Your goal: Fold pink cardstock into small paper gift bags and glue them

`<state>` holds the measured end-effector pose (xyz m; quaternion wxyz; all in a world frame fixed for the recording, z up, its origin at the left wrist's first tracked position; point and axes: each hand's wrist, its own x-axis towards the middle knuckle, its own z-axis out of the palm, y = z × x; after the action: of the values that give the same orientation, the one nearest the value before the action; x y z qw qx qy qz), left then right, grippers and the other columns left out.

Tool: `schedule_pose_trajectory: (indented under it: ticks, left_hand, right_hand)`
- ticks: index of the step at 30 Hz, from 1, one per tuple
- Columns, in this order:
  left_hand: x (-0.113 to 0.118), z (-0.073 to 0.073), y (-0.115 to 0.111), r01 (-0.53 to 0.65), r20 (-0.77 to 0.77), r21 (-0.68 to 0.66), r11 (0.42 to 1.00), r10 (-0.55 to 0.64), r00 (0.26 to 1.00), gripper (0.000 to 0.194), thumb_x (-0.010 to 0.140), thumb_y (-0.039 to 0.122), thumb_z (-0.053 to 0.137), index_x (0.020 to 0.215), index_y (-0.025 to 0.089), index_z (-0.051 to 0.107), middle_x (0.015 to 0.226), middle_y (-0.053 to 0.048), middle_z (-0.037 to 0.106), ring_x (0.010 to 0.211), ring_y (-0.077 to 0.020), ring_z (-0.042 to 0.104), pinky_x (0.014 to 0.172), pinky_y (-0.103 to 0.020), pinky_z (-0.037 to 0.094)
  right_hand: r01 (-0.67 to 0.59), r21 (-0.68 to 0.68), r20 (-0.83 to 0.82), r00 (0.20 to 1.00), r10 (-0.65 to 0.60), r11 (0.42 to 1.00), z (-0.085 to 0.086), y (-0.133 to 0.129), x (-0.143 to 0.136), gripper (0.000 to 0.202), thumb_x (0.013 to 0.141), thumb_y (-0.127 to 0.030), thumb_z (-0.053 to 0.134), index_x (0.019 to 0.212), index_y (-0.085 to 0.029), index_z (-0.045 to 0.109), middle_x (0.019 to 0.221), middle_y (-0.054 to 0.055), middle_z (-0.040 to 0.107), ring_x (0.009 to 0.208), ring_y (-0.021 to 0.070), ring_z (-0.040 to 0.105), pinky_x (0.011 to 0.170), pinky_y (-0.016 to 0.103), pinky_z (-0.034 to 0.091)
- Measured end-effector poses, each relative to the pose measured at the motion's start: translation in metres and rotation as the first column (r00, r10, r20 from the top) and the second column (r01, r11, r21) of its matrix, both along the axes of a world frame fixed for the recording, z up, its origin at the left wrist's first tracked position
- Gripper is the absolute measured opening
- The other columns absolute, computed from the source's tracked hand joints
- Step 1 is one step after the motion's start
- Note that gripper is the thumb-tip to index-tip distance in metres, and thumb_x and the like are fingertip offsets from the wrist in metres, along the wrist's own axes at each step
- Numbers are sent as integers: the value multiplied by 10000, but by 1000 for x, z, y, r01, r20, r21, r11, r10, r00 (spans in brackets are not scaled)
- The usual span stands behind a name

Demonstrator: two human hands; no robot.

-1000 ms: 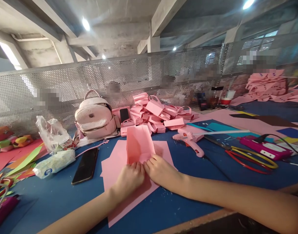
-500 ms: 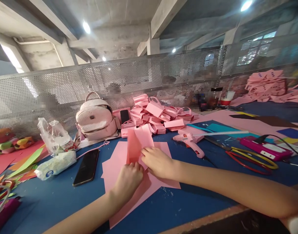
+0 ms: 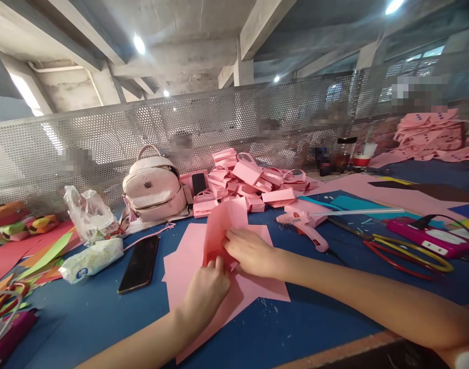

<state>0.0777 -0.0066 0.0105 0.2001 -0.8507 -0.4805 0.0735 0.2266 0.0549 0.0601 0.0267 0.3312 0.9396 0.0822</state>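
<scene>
A sheet of pink paper (image 3: 229,220) stands bent up between my two hands, its far end curled upright. My left hand (image 3: 210,284) pinches its near edge with curled fingers. On the sheet's right side, my right hand (image 3: 250,252) grips it, the fingertips partly tucked inside the curve. Beneath both hands lie larger flat pink sheets (image 3: 184,256) with pointed corners, overlapping on the blue table. Behind the paper is a heap of folded pink paper boxes (image 3: 248,174). A pink glue gun (image 3: 305,229) lies right of my right hand.
A black phone (image 3: 139,264), a tissue pack (image 3: 92,260) and a pale pink backpack (image 3: 153,187) are on the left. At right lie scissors (image 3: 407,251) with red and yellow handles and a magenta power strip (image 3: 430,238). A perforated metal screen (image 3: 227,118) runs behind the table.
The upright pink paper has curved over more, and its fold between my hands has tightened. Both hands stay on it, the left fingers slightly shifted. The whole view has drifted a little.
</scene>
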Motion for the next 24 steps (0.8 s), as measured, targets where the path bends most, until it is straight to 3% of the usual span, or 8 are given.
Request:
schedule_pose_trajectory:
  ticks: [3,6,9,14,17,19,24]
  left_hand:
    - [-2,0,2,-8,43,38,999,7,999,246,862,7,619,1022,147,743,1024,-115,687,890,-230,690,630,-267,592]
    - [-5,1,4,5,87,75,997,-11,996,233,866,20,618,1009,154,744,1131,-127,666,1030,-258,651,817,-337,591]
    - [-9,2,8,20,120,93,996,-31,992,243,867,17,600,1005,157,742,1144,-133,659,1104,-287,614,905,-393,555]
    - [-17,7,14,13,147,76,997,-24,989,200,855,29,609,855,181,739,938,-93,670,887,-261,651,753,-376,553]
    - [-17,9,14,19,141,71,997,-28,990,207,848,21,615,775,183,720,850,-76,650,838,-254,650,726,-362,542]
    - [-15,10,13,20,133,73,997,-29,991,211,843,4,611,788,175,720,829,-73,645,822,-248,654,716,-350,538]
    - [-12,5,9,60,103,58,996,-66,993,262,846,-35,591,896,167,750,921,-82,708,736,-198,682,661,-302,541]
  right_hand:
    - [-4,-22,-43,999,3,1000,-3,-1,3,323,815,-269,773,1064,-86,682,1105,152,666,1033,303,636,813,369,477]
    - [-1,-89,-96,995,-7,996,-5,-2,5,299,823,-224,752,1074,-88,663,1073,136,696,1027,288,644,846,358,461]
    - [11,-127,-117,993,-26,992,-7,-2,6,258,832,-173,719,1071,-106,645,1077,123,720,1021,278,662,844,351,445]
    - [39,-72,-86,995,-45,997,-10,-3,5,313,808,-164,729,1091,-109,608,1019,112,733,965,266,681,736,327,424]
    - [48,-25,-28,998,-49,999,-8,-6,3,146,836,-161,697,967,-115,651,940,106,737,892,260,692,676,322,408]
    - [54,-13,1,999,-54,998,-8,-9,1,47,836,-96,666,870,-127,675,881,99,740,846,252,696,653,319,399]
    - [47,35,62,997,-49,998,-22,-18,0,178,736,30,661,789,-135,702,825,106,723,806,264,673,621,336,384]
